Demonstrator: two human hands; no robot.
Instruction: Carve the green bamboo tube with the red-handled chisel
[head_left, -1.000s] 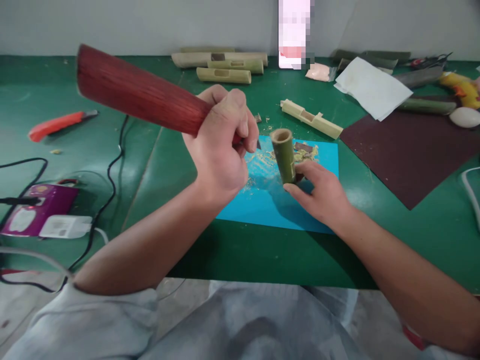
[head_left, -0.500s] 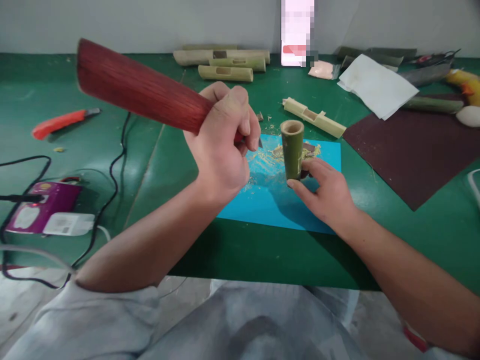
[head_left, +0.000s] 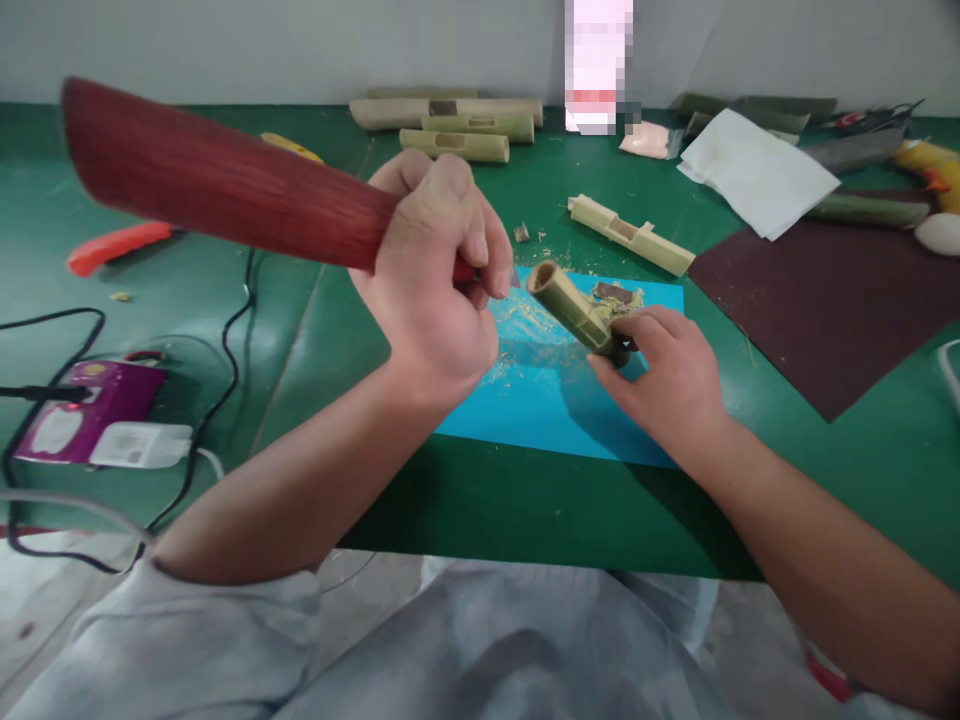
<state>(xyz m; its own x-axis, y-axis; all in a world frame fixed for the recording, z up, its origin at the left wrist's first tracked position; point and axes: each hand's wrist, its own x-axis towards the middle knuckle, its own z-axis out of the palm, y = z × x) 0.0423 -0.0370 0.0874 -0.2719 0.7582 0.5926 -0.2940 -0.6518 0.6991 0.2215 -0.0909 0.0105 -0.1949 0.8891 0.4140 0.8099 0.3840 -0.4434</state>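
Observation:
My left hand [head_left: 442, 260] is closed round a knife [head_left: 232, 185] with a thick dark-red wooden handle. The handle points up and left, and a bit of the blade shows past my fingers on the right. By its lower end, my right hand [head_left: 664, 375] pinches a short bamboo tube [head_left: 574, 305] between thumb and fingers. The tube leans to the left with its hollow end up, and its facing side looks pale and pared. Just left of that rim is the knife tip, apart from it. Below both hands lies a blue sheet [head_left: 510, 420] strewn with bamboo shavings [head_left: 525, 315].
Several cut bamboo tubes [head_left: 457, 146] lie along the back. A notched bamboo piece [head_left: 630, 235] is beyond the sheet. To the right are brown sandpaper-like sheet [head_left: 817, 320] and white paper [head_left: 757, 175]. An orange utility knife [head_left: 120, 247], cables and a purple box [head_left: 97, 410] are left.
The bamboo tube has tipped from upright to leaning left, turning its pared side into view. My left hand and knife have shifted slightly left.

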